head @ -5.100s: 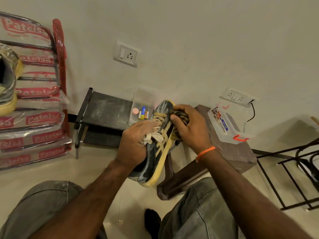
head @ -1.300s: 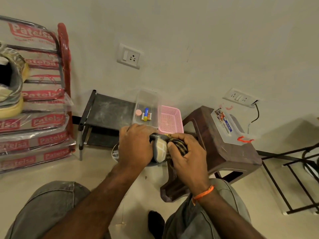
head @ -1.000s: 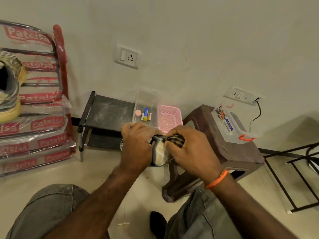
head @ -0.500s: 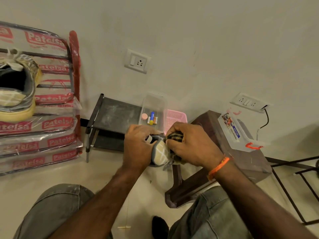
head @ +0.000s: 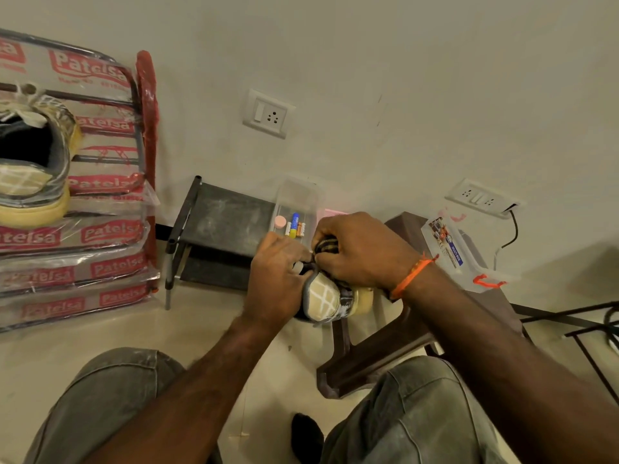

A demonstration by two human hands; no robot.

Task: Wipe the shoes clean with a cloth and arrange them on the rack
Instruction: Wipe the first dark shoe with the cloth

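My left hand (head: 279, 279) grips a dark sneaker (head: 330, 299) with a cream sole, heel toward me, in the middle of the view. My right hand (head: 360, 251) holds a striped dark cloth (head: 325, 245) bunched against the shoe's upper. Most of the shoe is hidden behind both hands. The matching sneaker (head: 31, 162) sits on the plastic-wrapped shoe rack (head: 100, 182) at the left, heel facing out.
A low black stand (head: 221, 226) carries a clear box (head: 296, 209) of small items by the wall. A brown plastic stool (head: 405, 333) at the right holds a clear lidded container (head: 452, 252). A black metal frame (head: 576, 329) stands at far right. My knees fill the bottom.
The shoe was turned from sole-side view to heel toward me and lowered. My right hand with the cloth has shifted over the shoe's top. The view has drifted slightly.
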